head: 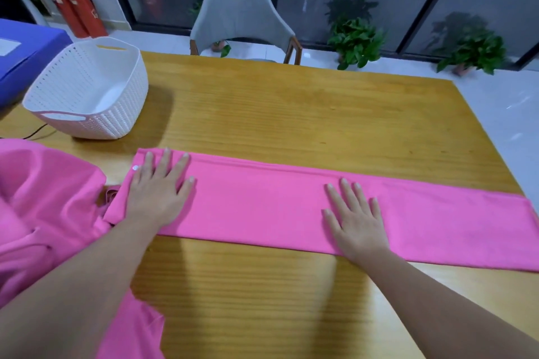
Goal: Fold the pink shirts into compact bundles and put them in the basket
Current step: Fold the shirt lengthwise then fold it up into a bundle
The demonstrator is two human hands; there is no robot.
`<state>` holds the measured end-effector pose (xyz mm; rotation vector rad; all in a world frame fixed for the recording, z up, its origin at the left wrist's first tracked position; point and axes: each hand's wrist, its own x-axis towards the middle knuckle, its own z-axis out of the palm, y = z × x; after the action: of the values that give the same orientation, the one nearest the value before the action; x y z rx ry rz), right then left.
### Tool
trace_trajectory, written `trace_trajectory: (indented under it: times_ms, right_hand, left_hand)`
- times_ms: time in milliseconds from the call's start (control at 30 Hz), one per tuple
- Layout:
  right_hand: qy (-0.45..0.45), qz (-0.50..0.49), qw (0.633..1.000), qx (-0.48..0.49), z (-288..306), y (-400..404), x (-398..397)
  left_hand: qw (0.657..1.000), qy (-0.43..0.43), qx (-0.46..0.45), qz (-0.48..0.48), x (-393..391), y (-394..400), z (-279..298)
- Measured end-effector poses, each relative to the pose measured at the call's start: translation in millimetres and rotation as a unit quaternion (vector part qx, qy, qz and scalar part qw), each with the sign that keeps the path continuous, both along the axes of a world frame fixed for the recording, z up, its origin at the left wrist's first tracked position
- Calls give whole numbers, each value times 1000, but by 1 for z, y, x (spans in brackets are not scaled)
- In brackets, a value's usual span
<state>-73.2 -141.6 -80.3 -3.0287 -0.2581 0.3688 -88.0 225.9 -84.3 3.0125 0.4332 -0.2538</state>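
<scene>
A pink shirt (262, 204) lies folded into a long flat strip across the wooden table (291, 108), running from left of centre to the right edge. My left hand (159, 188) presses flat on its left end, fingers spread. My right hand (357, 218) lies flat on the strip's middle, fingers straight. A second pink shirt (43, 207) sits crumpled at the left, partly under my left forearm. The white woven basket (87, 90) stands at the table's far left and looks empty.
A grey chair (242, 11) stands behind the table's far edge. A blue box (26, 49) sits left of the basket, with a black cable beside it. Red fire extinguishers (73, 3) and potted plants (355, 41) line the window wall.
</scene>
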Motion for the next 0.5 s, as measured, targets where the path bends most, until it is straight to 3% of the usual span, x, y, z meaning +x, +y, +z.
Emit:
trace_trajectory:
  times_ms: [100,233,333,500]
  right_hand:
    - [-31,0,999,20,2,8,-2]
    - [-45,85,992,84,-1,42,-20]
    - [-19,106,990,92,-4,54,-28]
    - [-12,48,998,47,-5,-15,-18]
  left_hand:
    - [1000,-3,-2,16,-1,-21,11]
    - [992,-2,-47,-121,-18,-96,12]
    - [981,-17,-16,-193,-32,-125,-1]
    - [979,-20,0,-202,-33,-117,-10]
